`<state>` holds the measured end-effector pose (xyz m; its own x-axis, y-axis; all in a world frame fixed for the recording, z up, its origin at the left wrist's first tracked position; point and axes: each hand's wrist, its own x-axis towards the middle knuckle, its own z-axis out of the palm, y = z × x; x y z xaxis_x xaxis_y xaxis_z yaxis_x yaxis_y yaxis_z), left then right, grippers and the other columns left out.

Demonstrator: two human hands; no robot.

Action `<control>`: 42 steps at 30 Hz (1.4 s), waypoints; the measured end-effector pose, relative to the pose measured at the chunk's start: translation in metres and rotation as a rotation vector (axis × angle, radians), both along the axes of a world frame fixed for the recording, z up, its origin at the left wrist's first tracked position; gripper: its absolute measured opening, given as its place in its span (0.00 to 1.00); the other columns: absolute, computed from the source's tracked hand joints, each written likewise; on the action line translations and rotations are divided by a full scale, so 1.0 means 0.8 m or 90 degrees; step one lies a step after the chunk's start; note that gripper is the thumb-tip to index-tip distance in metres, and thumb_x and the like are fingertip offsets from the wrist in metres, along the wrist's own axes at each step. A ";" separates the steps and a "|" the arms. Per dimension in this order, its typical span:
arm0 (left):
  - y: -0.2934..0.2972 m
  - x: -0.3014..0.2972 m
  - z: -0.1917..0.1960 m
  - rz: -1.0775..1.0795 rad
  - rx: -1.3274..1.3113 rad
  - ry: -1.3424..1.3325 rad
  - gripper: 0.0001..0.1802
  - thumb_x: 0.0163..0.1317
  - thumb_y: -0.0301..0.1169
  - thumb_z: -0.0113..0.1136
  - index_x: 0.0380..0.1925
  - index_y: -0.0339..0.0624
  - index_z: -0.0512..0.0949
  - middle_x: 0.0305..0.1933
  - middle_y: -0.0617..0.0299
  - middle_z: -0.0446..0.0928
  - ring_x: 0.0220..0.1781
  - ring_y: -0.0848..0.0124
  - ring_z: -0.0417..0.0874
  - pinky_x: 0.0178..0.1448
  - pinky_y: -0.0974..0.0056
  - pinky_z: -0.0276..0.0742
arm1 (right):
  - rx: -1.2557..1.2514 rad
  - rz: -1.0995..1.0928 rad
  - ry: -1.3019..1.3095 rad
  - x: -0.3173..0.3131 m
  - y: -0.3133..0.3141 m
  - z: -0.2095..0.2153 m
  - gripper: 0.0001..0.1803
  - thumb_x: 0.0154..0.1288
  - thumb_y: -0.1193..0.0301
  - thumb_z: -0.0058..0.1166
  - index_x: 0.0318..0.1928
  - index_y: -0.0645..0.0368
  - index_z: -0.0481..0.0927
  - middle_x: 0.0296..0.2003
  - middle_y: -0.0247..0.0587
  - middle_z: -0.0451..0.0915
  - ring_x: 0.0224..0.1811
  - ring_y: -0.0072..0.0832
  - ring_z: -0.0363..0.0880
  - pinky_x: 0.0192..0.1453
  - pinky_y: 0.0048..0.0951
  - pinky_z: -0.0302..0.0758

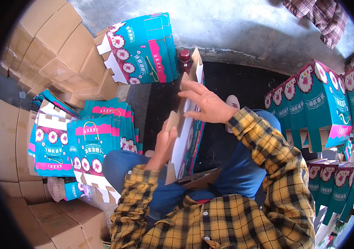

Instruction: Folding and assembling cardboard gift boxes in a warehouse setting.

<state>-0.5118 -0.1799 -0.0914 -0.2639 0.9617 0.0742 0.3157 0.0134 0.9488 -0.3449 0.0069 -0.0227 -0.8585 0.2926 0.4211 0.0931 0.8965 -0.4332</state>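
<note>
A teal, pink and white cardboard carton (190, 143) stands on edge between my knees, its brown inner side turned left. My left hand (165, 145) is closed on its near left flap, the thumb lying along the brown edge. Across the upper edge reaches my right hand (208, 103), fingers stretched out and spread, the thumb apart from them and touching the carton. Its fingertips rest at the brown inner flap; what lies behind them is hidden. Just beyond the carton's far end stands a container with a dark red cap (185, 55).
Flat printed cartons lie stacked at far left (143, 50) and beside my left knee (92, 143). Brown boxes (67, 54) pile up along the left. Made-up teal cartons (322, 97) stand in rows at right. A grey wall (235, 29) closes the far side.
</note>
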 end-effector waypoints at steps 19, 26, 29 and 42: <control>-0.007 0.042 0.005 0.026 0.059 0.027 0.15 0.76 0.35 0.51 0.53 0.36 0.77 0.50 0.41 0.80 0.54 0.38 0.81 0.57 0.48 0.78 | -0.817 -0.185 0.067 0.083 -0.094 -0.048 0.19 0.78 0.69 0.48 0.63 0.65 0.76 0.53 0.39 0.83 0.52 0.26 0.84 0.54 0.31 0.84; -0.012 0.036 0.011 0.053 0.030 0.049 0.16 0.77 0.35 0.50 0.56 0.36 0.76 0.49 0.41 0.80 0.53 0.39 0.80 0.56 0.46 0.77 | -0.785 -0.223 -0.018 0.077 -0.094 -0.033 0.17 0.79 0.70 0.46 0.61 0.64 0.77 0.52 0.37 0.83 0.51 0.25 0.83 0.54 0.30 0.82; -0.012 0.039 0.007 0.052 0.028 0.076 0.17 0.76 0.35 0.49 0.58 0.37 0.75 0.51 0.41 0.79 0.54 0.40 0.80 0.58 0.46 0.77 | -0.797 -0.236 0.057 0.063 -0.104 -0.033 0.13 0.76 0.71 0.48 0.53 0.62 0.81 0.38 0.28 0.81 0.35 0.13 0.76 0.38 0.17 0.72; 0.003 0.028 -0.029 0.080 -0.021 -0.097 0.17 0.74 0.37 0.58 0.54 0.37 0.81 0.48 0.48 0.85 0.51 0.57 0.88 0.55 0.57 0.80 | -0.746 -0.065 0.004 0.038 -0.099 -0.065 0.24 0.79 0.65 0.55 0.67 0.67 0.72 0.56 0.43 0.80 0.59 0.28 0.79 0.65 0.31 0.76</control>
<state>-0.4893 -0.1776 -0.1143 -0.3871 0.9220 -0.0075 0.1616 0.0759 0.9839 -0.3145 -0.0726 -0.0747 -0.8074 0.5713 -0.1474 0.1372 -0.0612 -0.9887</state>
